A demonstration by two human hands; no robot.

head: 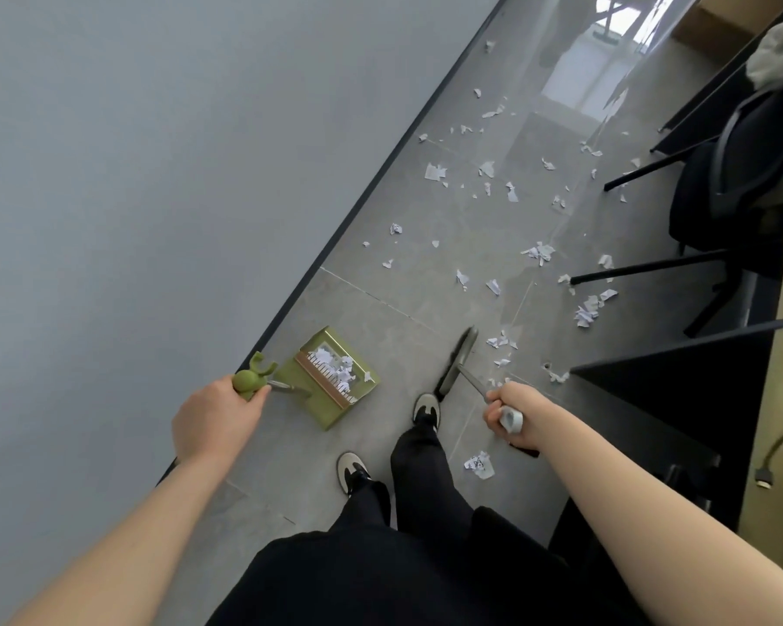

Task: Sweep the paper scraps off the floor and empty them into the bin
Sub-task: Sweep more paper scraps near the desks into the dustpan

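The person stands over the grey tiled floor with a tool in each hand. The left hand has its fingers wrapped round the green handle of the dustpan, which rests on the floor close to the dark skirting along the wall and already holds a small heap of torn paper. The right hand has its fingers closed round the pale grip of the broom, whose dark head sits on the tiles just ahead of the front shoe. Most paper scraps lie loose, strewn from beside the broom head out along the floor and in under the black chair legs, with one clump back beside the person's right leg. To do this well, I would draw the nearest scraps toward the pan in short low strokes, keeping the pan's lip flat on the tiles. No bin is in sight.
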